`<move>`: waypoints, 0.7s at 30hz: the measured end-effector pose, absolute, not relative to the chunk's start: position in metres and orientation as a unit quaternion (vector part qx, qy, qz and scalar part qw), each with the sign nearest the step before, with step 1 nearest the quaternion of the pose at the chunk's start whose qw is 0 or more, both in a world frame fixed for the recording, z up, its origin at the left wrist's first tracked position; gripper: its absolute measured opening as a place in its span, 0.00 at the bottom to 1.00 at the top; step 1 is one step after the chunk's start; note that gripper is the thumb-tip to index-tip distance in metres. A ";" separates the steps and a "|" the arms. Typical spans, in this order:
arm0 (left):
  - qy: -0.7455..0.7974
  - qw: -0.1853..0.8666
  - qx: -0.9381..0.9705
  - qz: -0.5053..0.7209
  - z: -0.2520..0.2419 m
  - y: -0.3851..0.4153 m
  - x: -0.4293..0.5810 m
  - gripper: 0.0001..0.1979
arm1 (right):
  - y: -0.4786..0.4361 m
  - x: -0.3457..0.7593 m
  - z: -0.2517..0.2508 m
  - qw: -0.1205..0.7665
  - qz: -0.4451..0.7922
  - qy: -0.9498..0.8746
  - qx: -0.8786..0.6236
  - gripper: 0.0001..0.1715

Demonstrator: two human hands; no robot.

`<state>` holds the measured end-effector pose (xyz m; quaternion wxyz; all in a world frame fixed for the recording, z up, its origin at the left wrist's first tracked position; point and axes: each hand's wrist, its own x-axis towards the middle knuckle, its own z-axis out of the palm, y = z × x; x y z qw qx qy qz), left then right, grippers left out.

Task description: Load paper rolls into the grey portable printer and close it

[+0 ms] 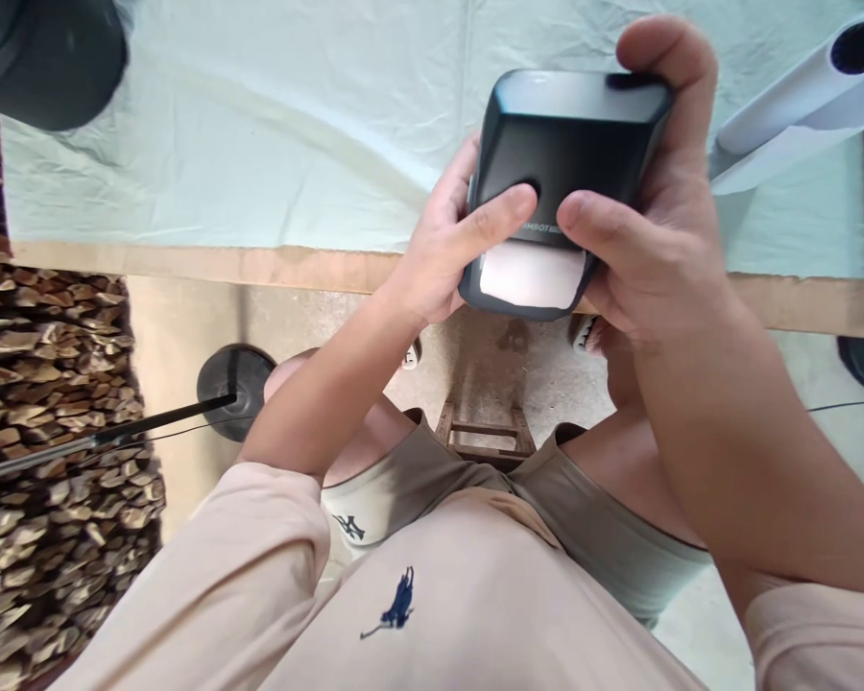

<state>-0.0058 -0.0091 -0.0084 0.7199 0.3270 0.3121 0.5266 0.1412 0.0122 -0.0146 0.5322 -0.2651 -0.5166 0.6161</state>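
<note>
A black handheld label printer (pixel 568 163), with "MBOT" lettering partly readable on its face, is held above the front edge of the table. White label paper (pixel 531 274) shows at its lower end. My left hand (pixel 461 230) grips the printer's left side, thumb pressed on the front. On the other side, my right hand (pixel 662 211) is wrapped around the right edge, its thumb lying near the lettering and a bent finger at the top corner. The fingers behind the printer are hidden.
A pale cloth (pixel 274 125) covers the table. At its right lies a white paper roll (pixel 784 106); a dark rounded object (pixel 50 67) is at the upper left. Stacked split wood (pixel 58 461) and a stand's round black base (pixel 220 374) are on the left. A wooden stool (pixel 486 432) shows below.
</note>
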 end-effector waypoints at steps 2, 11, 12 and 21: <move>0.346 0.711 0.322 0.520 -0.008 -0.010 -0.004 0.24 | 0.010 0.141 -0.014 0.527 0.620 -0.518 -0.262 0.33; 0.282 0.791 0.251 0.482 -0.007 0.002 -0.010 0.24 | 0.019 0.134 -0.020 0.578 0.625 -0.445 -0.277 0.31; 0.289 0.787 0.241 0.488 -0.009 0.004 -0.011 0.25 | 0.021 0.133 -0.021 0.589 0.620 -0.436 -0.279 0.30; 0.319 0.753 0.232 0.526 -0.016 0.006 -0.011 0.21 | 0.024 0.139 -0.020 0.566 0.553 -0.545 -0.276 0.32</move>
